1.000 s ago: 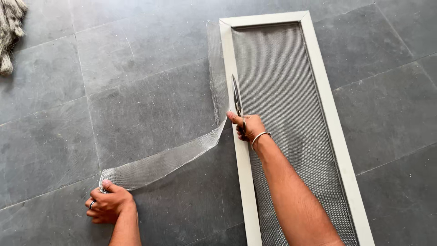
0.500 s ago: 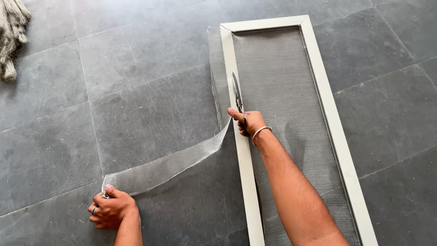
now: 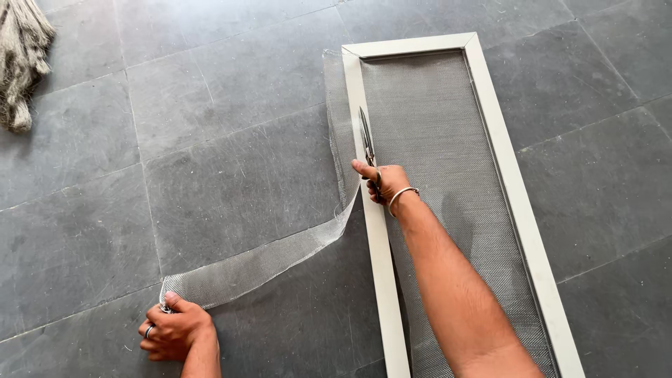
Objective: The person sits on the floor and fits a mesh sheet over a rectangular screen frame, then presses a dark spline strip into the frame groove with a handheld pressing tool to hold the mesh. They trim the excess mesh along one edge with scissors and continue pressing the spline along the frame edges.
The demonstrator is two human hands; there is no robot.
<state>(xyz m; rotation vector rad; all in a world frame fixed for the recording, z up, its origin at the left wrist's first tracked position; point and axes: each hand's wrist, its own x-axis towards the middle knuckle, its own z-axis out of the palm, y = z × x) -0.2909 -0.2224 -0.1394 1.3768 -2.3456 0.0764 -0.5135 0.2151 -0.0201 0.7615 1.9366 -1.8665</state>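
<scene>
A white rectangular frame (image 3: 378,252) lies on the grey tiled floor, with grey mesh (image 3: 434,140) stretched across it. My right hand (image 3: 381,183) grips a pair of scissors (image 3: 366,136) whose blades point away along the frame's left rail. A long cut strip of mesh (image 3: 259,262) runs from that rail down and left across the floor. My left hand (image 3: 171,330) pinches the strip's free end near the bottom edge of the view. The strip still joins the mesh beside the scissors.
A grey mop head (image 3: 21,56) lies at the far left top corner. Large dark stone tiles (image 3: 231,168) with thin joints cover the floor on both sides of the frame.
The scissors have crept a little further along the rail. My left hand has drawn the strip's end slightly lower and left. The view has shifted a bit.
</scene>
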